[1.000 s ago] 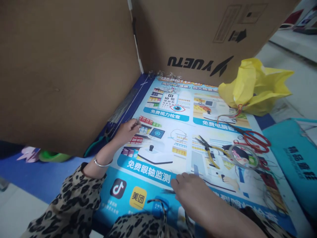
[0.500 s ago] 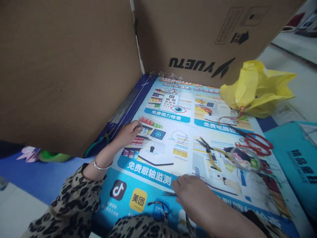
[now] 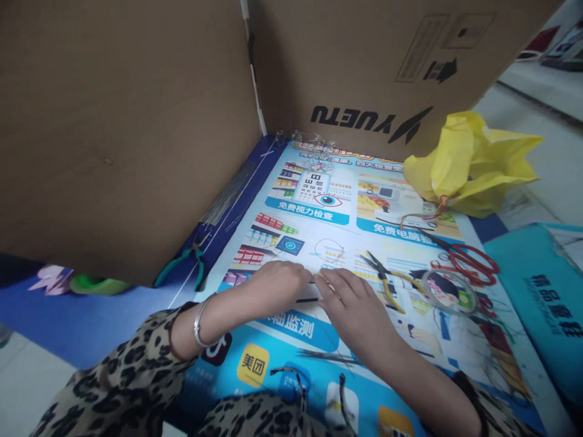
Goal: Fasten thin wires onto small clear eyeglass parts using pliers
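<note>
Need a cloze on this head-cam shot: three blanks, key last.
1. A silver bangle circles the ____ wrist.
2. The right hand is between the left hand and the pliers with ____ handles.
3. The scissors have ____ handles.

Missing words: left; yellow; red.

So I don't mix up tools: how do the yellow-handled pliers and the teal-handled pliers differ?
The yellow-handled pliers lie on the poster; the teal-handled pliers lie on the blue surface. The yellow pair is nearer the right hand, the teal pair nearer the left hand. Both lie unheld, handles spread.
</note>
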`<state>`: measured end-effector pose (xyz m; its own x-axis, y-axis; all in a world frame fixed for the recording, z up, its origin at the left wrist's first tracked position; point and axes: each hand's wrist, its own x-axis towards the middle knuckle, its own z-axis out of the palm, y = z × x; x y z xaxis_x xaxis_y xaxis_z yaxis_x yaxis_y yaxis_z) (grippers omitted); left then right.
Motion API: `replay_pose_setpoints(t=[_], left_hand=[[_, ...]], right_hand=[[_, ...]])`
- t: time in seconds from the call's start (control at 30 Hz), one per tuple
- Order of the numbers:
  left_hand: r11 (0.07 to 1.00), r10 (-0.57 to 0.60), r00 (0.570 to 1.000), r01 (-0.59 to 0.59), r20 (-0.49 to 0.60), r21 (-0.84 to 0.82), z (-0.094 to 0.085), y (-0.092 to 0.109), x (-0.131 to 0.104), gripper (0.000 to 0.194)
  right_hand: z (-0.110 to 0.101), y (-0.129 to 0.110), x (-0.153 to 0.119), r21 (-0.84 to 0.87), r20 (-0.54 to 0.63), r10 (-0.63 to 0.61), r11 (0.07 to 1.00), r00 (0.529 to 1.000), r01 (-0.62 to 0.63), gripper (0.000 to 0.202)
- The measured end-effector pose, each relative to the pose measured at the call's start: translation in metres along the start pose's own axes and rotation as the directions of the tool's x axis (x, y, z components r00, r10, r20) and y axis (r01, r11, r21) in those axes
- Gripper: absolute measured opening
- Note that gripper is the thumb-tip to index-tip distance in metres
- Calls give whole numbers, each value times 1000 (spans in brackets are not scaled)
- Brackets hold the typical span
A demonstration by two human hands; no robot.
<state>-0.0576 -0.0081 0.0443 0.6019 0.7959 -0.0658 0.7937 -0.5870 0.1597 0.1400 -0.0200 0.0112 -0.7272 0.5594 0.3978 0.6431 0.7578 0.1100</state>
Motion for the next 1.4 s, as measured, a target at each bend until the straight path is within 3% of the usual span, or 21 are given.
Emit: replay_pose_setpoints(t=[0.23, 0.47, 0.6, 0.73, 0.9, 1.03, 1.23, 1.33, 1.4], left_hand=[[994, 78, 997, -77, 7, -80, 13, 12, 12, 15], [981, 57, 998, -49, 36, -186, 23, 9, 14, 15], [980, 41, 999, -45, -25, -194, 22, 2, 13, 20], [987, -18, 995, 2, -98, -160, 24, -15, 13, 21], [981, -175, 975, 161, -135, -105, 28, -50, 16, 23], [944, -299, 936, 261, -187, -200, 27, -82, 19, 23], [908, -346, 892, 240, -291, -344, 8, -111, 10, 22], [894, -418, 846, 317, -332, -318, -1, -119, 3, 22], [889, -444, 842, 370, -307, -270, -2, -122, 0, 22]], right_hand=[[16, 6, -5, -20, 101, 11, 1000, 995, -9, 24], [28, 9, -10, 100, 143, 45, 993, 989, -60, 16], [31, 14, -9, 75, 138, 90, 992, 986, -102, 18], [31, 18, -7, 22, 129, 122, 992, 984, -126, 16], [32, 18, -8, 7, 114, 132, 991, 985, -134, 20], [34, 17, -8, 12, 124, 143, 989, 982, -145, 18], [36, 17, -9, 23, 133, 160, 986, 978, -164, 18], [39, 17, -10, 35, 110, 162, 985, 981, -167, 20], [40, 17, -9, 48, 88, 160, 985, 983, -164, 21]])
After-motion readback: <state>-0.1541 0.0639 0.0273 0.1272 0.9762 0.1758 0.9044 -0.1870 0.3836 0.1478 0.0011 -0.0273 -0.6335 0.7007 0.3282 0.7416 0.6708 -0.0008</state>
